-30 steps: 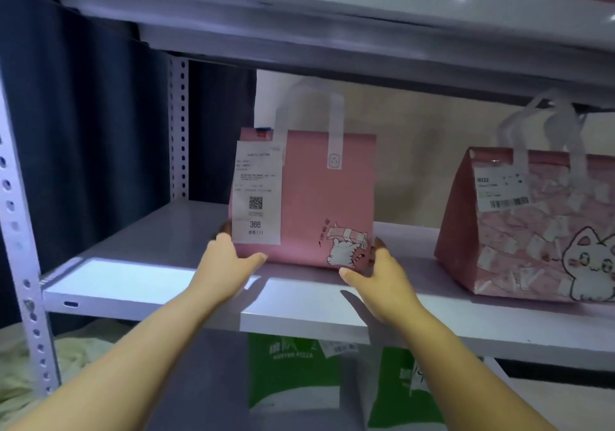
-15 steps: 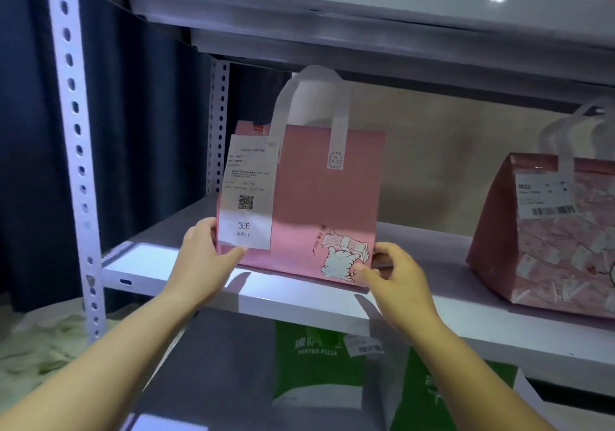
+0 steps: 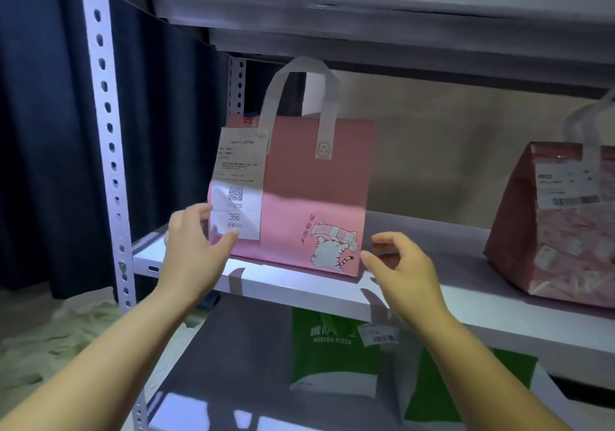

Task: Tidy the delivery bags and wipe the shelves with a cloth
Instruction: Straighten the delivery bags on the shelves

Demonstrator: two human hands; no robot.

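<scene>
Pink bag (image 3: pixel 312 197) stands upright on the shelf (image 3: pixel 293 282), between the hands. Left hand (image 3: pixel 196 247) grips its lower left edge, thumb at the foot of the receipt (image 3: pixel 239 184). Right hand (image 3: pixel 399 270) is loosely curled at the lower right corner; contact cannot be confirmed. A second pink bag (image 3: pixel 559 231) stands well right of the right hand; green bags (image 3: pixel 332 347) sit below both hands. No cloth in view. Assessment: tidying under way, wiping apparently not begun.

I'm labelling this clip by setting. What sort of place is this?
Probably a takeaway order pickup spot: a perforated metal rack holds a pink delivery bag with a numbered receipt, and a green pizza bag stands underneath.
</scene>
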